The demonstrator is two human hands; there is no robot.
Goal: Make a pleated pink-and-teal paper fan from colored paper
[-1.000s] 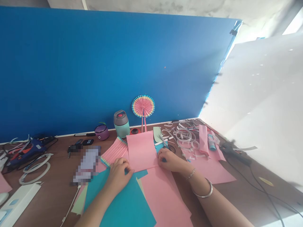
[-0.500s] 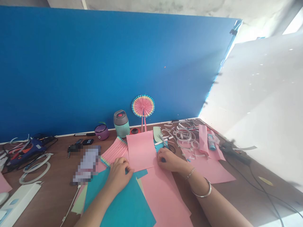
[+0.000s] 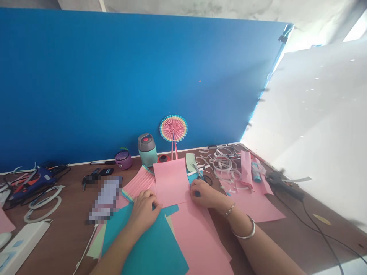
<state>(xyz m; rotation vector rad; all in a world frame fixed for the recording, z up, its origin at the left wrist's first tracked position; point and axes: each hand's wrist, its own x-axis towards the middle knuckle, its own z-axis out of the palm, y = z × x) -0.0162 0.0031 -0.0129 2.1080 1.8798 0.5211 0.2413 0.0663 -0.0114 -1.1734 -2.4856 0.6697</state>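
Observation:
A pink paper sheet [image 3: 171, 182] lies in the middle of the brown table [image 3: 65, 233], its near end folded over. My left hand [image 3: 145, 211] pinches its near left corner with curled fingers. My right hand [image 3: 204, 193], also curled, presses the near right corner, beside a small dark thing I cannot make out. A teal sheet [image 3: 149, 244] and a larger pink sheet [image 3: 197, 240] lie under my forearms. A pleated pink paper [image 3: 138, 184] rests just left of the sheet.
A round paper fan [image 3: 173, 128] leans on the blue backboard [image 3: 114, 84]. A teal bottle [image 3: 147, 149] and a purple pot [image 3: 123, 159] stand behind. Glue guns lie far left [image 3: 34, 181] and right [image 3: 282, 182]. White paper rings [image 3: 225, 164] and pink scraps [image 3: 252, 198] crowd the right.

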